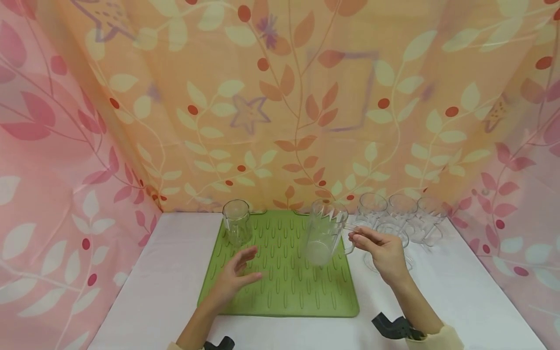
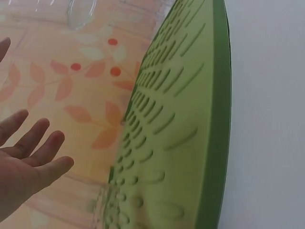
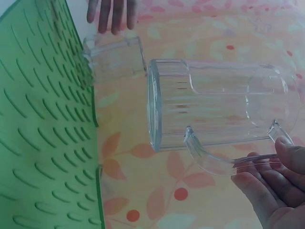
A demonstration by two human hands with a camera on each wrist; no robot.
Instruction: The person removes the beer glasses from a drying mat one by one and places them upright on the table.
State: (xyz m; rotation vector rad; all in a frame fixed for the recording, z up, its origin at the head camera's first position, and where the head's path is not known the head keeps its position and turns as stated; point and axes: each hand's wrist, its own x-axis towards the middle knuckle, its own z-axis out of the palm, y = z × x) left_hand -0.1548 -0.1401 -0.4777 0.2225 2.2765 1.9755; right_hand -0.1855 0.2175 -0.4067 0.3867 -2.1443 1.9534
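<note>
My right hand [image 1: 387,255] pinches the handle of a clear glass mug [image 1: 325,233] between thumb and fingers. The mug is upright above the right half of a green ridged drying mat [image 1: 280,301]. Its thick base faces the mat in the right wrist view, with a gap between them. My left hand [image 1: 236,279] is over the mat's left side, fingers spread and holding nothing. Just beyond it, another clear glass [image 1: 237,226] stands on the mat's far left corner. In the left wrist view, the left hand's palm and fingers [image 2: 33,162] show at the left edge.
Several more clear glass mugs [image 1: 402,209] stand grouped on the white table [image 1: 463,296], right of the mat and partly behind my right hand. A leaf-patterned curtain [image 1: 297,112] hangs along the back and both sides.
</note>
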